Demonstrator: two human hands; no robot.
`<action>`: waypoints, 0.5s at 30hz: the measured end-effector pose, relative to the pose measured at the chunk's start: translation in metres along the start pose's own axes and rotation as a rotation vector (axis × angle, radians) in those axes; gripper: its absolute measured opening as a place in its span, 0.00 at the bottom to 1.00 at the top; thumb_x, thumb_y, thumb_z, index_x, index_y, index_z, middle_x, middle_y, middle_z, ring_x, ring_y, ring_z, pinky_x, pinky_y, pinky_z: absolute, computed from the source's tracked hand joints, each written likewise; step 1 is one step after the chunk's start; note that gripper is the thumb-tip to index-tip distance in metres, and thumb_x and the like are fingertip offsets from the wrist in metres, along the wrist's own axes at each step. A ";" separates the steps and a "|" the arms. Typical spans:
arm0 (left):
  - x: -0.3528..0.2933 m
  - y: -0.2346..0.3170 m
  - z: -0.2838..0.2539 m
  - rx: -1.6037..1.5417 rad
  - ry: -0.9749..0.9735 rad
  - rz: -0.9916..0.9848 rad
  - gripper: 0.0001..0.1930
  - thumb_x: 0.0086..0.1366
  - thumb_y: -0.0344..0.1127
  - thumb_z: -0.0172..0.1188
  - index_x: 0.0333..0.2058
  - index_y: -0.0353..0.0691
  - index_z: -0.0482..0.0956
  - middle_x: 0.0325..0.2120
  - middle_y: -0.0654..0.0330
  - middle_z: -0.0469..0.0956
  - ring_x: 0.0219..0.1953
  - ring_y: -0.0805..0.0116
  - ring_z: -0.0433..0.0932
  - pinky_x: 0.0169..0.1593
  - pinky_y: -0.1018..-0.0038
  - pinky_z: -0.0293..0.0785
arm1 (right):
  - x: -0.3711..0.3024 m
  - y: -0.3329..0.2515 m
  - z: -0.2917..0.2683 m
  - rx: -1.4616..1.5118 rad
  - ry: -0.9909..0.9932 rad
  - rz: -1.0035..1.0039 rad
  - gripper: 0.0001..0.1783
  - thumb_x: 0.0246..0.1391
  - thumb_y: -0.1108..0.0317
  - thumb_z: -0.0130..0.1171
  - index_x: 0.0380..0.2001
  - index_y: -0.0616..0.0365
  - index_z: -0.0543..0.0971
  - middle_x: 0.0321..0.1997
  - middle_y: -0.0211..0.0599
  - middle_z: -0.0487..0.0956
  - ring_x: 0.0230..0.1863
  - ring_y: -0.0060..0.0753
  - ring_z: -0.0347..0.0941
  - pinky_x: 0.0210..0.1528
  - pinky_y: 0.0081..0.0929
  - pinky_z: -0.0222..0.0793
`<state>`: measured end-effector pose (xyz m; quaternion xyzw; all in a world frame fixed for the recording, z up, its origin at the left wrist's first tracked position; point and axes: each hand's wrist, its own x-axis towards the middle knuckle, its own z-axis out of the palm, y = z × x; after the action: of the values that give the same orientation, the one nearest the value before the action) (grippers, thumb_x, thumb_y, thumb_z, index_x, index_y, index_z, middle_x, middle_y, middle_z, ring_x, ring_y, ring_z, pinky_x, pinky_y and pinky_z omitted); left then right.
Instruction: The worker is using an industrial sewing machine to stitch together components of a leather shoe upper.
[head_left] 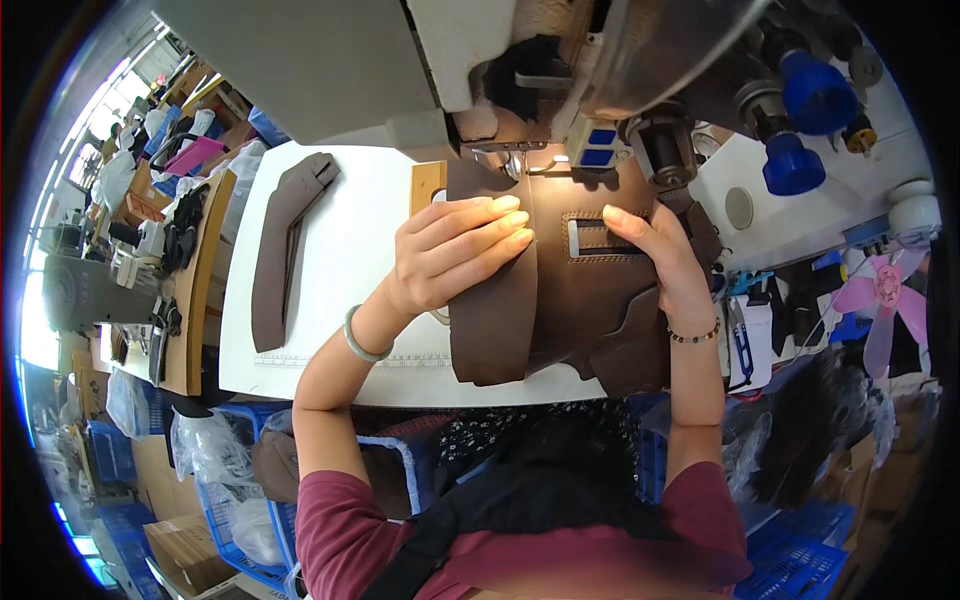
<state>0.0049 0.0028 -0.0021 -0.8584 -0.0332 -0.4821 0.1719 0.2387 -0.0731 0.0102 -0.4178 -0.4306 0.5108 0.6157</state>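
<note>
A large brown leather piece lies under the lit needle area of a sewing machine and hangs past the table's front edge. A separate brown panel overlaps its left side, with an edge running toward the needle. My left hand is closed over that panel, fingertips pressed together at its edge, thumb hidden. On the right, my right hand grips the leather piece, thumb on top and the other fingers hidden beneath. Beside that thumb is a stitched rectangular slot with a pale frame.
Folded brown leather strips lie on the white tabletop at left. Blue knobs hang at upper right. A pink fan and small tools stand right. Blue baskets sit below the table.
</note>
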 end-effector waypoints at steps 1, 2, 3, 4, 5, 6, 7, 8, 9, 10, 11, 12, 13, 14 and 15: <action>0.000 0.000 -0.001 -0.004 -0.009 0.005 0.09 0.52 0.30 0.62 0.34 0.36 0.83 0.34 0.58 0.83 0.40 0.62 0.83 0.43 0.71 0.80 | 0.000 0.000 -0.003 -0.009 -0.085 0.094 0.17 0.56 0.65 0.61 0.46 0.64 0.76 0.40 0.32 0.79 0.42 0.17 0.74 0.42 0.16 0.70; 0.001 0.000 -0.001 -0.011 -0.017 -0.008 0.10 0.53 0.30 0.62 0.34 0.36 0.83 0.35 0.57 0.83 0.40 0.62 0.83 0.43 0.71 0.80 | 0.000 -0.001 -0.005 -0.028 -0.145 0.200 0.19 0.55 0.66 0.61 0.48 0.65 0.75 0.44 0.35 0.80 0.46 0.20 0.74 0.45 0.18 0.71; 0.001 0.000 -0.002 -0.021 -0.024 -0.021 0.10 0.53 0.30 0.61 0.35 0.35 0.83 0.35 0.57 0.83 0.40 0.61 0.83 0.44 0.70 0.80 | 0.002 0.002 -0.006 0.012 -0.149 0.224 0.18 0.53 0.66 0.62 0.46 0.65 0.77 0.44 0.35 0.81 0.44 0.20 0.76 0.45 0.19 0.71; 0.002 0.001 -0.004 -0.025 -0.032 -0.016 0.10 0.53 0.30 0.61 0.35 0.35 0.83 0.35 0.57 0.83 0.40 0.61 0.83 0.44 0.70 0.80 | 0.004 0.001 -0.008 0.037 -0.175 0.201 0.18 0.53 0.66 0.62 0.46 0.65 0.77 0.44 0.35 0.81 0.44 0.20 0.76 0.45 0.19 0.71; 0.003 0.001 -0.006 -0.029 -0.055 -0.032 0.11 0.53 0.31 0.61 0.35 0.35 0.83 0.35 0.56 0.83 0.41 0.60 0.83 0.45 0.69 0.80 | 0.005 0.001 -0.010 0.046 -0.195 0.247 0.17 0.53 0.66 0.62 0.44 0.65 0.78 0.43 0.34 0.81 0.42 0.19 0.76 0.45 0.18 0.71; 0.003 0.002 -0.007 -0.031 -0.077 -0.050 0.11 0.53 0.31 0.60 0.36 0.34 0.83 0.36 0.56 0.83 0.42 0.60 0.83 0.46 0.68 0.80 | 0.006 0.000 -0.012 0.047 -0.199 0.294 0.16 0.53 0.66 0.62 0.43 0.64 0.79 0.41 0.34 0.82 0.41 0.18 0.77 0.45 0.18 0.71; 0.004 0.002 -0.008 -0.033 -0.079 -0.045 0.11 0.53 0.31 0.60 0.36 0.34 0.83 0.36 0.56 0.83 0.42 0.60 0.83 0.46 0.68 0.80 | 0.005 0.002 -0.012 0.038 -0.169 0.242 0.14 0.53 0.66 0.62 0.41 0.64 0.80 0.39 0.33 0.82 0.39 0.18 0.77 0.43 0.16 0.71; 0.005 0.002 -0.009 -0.035 -0.087 -0.041 0.12 0.53 0.31 0.59 0.36 0.34 0.82 0.37 0.55 0.82 0.43 0.59 0.82 0.46 0.68 0.80 | 0.005 0.001 -0.012 0.043 -0.168 0.241 0.14 0.53 0.66 0.62 0.41 0.64 0.80 0.39 0.33 0.82 0.39 0.18 0.77 0.43 0.16 0.71; 0.005 0.002 -0.011 -0.036 -0.094 -0.039 0.14 0.52 0.31 0.58 0.37 0.33 0.82 0.37 0.54 0.82 0.43 0.58 0.81 0.47 0.68 0.80 | 0.006 0.000 -0.013 0.034 -0.191 0.283 0.14 0.53 0.66 0.62 0.40 0.64 0.81 0.38 0.33 0.82 0.39 0.18 0.77 0.43 0.16 0.71; 0.005 0.003 -0.012 -0.037 -0.097 -0.039 0.14 0.52 0.31 0.58 0.37 0.33 0.82 0.37 0.54 0.82 0.43 0.58 0.81 0.47 0.68 0.80 | 0.007 -0.001 -0.013 0.017 -0.204 0.319 0.14 0.53 0.65 0.62 0.40 0.63 0.81 0.38 0.33 0.82 0.38 0.17 0.78 0.42 0.16 0.71; 0.006 0.003 -0.013 -0.040 -0.112 -0.036 0.14 0.52 0.31 0.58 0.38 0.33 0.82 0.38 0.54 0.81 0.44 0.57 0.81 0.48 0.66 0.80 | 0.006 -0.001 -0.012 0.026 -0.216 0.325 0.14 0.53 0.65 0.62 0.40 0.63 0.81 0.38 0.33 0.82 0.38 0.17 0.78 0.42 0.16 0.71; 0.006 0.003 -0.014 -0.045 -0.124 -0.038 0.15 0.52 0.31 0.57 0.38 0.32 0.82 0.39 0.53 0.81 0.44 0.56 0.81 0.50 0.64 0.79 | 0.005 -0.001 -0.011 0.022 -0.198 0.288 0.14 0.53 0.66 0.62 0.39 0.63 0.81 0.37 0.33 0.82 0.37 0.18 0.78 0.41 0.16 0.71; 0.006 0.004 -0.014 -0.042 -0.124 -0.031 0.15 0.52 0.31 0.57 0.38 0.32 0.82 0.39 0.53 0.81 0.44 0.56 0.81 0.50 0.64 0.79 | 0.004 0.000 -0.010 0.024 -0.180 0.238 0.13 0.53 0.66 0.62 0.39 0.63 0.81 0.36 0.33 0.82 0.36 0.18 0.78 0.40 0.15 0.72; 0.006 0.005 -0.014 -0.045 -0.128 -0.036 0.15 0.52 0.31 0.57 0.38 0.32 0.82 0.38 0.53 0.81 0.44 0.56 0.81 0.50 0.64 0.79 | 0.004 0.001 -0.009 0.017 -0.177 0.246 0.13 0.53 0.66 0.62 0.39 0.63 0.81 0.36 0.33 0.82 0.36 0.18 0.78 0.40 0.15 0.72; 0.006 0.005 -0.014 -0.049 -0.132 -0.041 0.15 0.52 0.31 0.57 0.38 0.32 0.82 0.38 0.53 0.81 0.44 0.56 0.81 0.50 0.64 0.79 | 0.003 0.003 -0.007 0.001 -0.127 0.213 0.13 0.53 0.66 0.62 0.39 0.63 0.81 0.35 0.33 0.82 0.35 0.18 0.78 0.40 0.15 0.72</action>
<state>-0.0024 -0.0072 0.0078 -0.8915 -0.0504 -0.4283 0.1384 0.2454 -0.0708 0.0059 -0.4278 -0.4216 0.5988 0.5298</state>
